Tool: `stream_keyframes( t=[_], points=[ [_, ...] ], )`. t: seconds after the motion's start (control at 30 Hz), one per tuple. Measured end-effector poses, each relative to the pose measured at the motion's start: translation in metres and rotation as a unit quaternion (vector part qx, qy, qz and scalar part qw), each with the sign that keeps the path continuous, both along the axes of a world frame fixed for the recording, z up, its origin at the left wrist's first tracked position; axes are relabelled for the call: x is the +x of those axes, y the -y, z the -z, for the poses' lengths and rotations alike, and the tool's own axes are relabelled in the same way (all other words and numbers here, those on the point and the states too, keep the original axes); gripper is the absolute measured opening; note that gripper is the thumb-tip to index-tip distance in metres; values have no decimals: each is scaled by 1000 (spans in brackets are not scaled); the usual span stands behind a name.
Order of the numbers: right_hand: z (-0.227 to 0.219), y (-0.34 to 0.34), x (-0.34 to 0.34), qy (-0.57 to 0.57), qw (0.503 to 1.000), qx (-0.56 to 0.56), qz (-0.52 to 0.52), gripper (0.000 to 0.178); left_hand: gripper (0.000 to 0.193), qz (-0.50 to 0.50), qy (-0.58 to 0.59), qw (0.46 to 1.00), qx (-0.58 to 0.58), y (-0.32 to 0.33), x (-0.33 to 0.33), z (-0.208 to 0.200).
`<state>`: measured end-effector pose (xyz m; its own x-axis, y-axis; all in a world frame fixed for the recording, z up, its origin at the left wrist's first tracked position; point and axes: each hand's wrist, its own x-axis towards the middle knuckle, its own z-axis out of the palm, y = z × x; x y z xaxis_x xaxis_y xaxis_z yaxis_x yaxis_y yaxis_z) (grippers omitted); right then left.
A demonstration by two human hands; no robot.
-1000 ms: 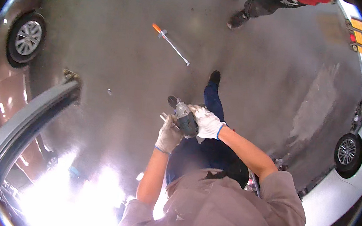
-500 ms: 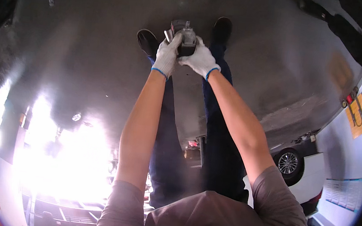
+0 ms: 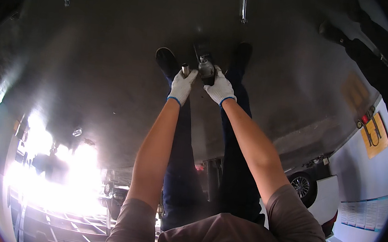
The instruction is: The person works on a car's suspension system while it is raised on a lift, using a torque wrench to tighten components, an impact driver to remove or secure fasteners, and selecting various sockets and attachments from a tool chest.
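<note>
In white knit gloves with blue cuffs, both my hands are held out over the dark floor between my shoes. My left hand [image 3: 181,86] is closed around a short silver tube that looks like a socket [image 3: 185,69], its hollow end pointing away from me. Just to the right, my right hand [image 3: 220,86] grips a grey and black power tool that looks like an impact wrench [image 3: 206,67]. A small metal drive end sticks out of its far side. The socket and the wrench are apart. The wrench's lower part is partly hidden by my right glove.
A long silver bar [image 3: 244,4] lies on the floor [image 3: 131,40] at the far middle. Small shiny pieces lie to the left. A white car with a dark wheel [image 3: 302,186] stands at the right, near a wall with an orange board [image 3: 376,134]. Bright light floods in at the lower left.
My left hand has come off the wrench and moved slightly left with the socket. My right hand still holds the wrench. The whole view has shifted, showing more of the silver bar.
</note>
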<state>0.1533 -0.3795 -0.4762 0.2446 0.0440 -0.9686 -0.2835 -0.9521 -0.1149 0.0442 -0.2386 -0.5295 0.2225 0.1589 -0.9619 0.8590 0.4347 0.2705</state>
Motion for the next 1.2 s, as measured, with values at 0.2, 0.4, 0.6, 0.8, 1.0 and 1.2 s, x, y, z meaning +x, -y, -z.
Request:
stream_keyframes(
  t=[0.2,0.4,0.6,0.8,1.0,1.2],
  points=[
    [-5,7,18,82,996,4,-46,83,22,5,61,998,-19,-12,14,-38],
    [-128,-24,45,109,943,268,163,62,27,131,155,979,21,-28,46,-156],
    [-193,-15,4,200,955,206,-80,39,44,393,119,906,105,22,-1,-245],
    [-234,12,-69,160,938,279,-131,28,43,203,81,966,140,97,-99,-299],
    [-264,68,-155,25,976,189,-105,27,39,131,34,989,60,153,-178,-353],
    [-267,99,-273,-25,990,124,-69,26,50,64,98,992,-49,183,-304,-349]
  ],
)
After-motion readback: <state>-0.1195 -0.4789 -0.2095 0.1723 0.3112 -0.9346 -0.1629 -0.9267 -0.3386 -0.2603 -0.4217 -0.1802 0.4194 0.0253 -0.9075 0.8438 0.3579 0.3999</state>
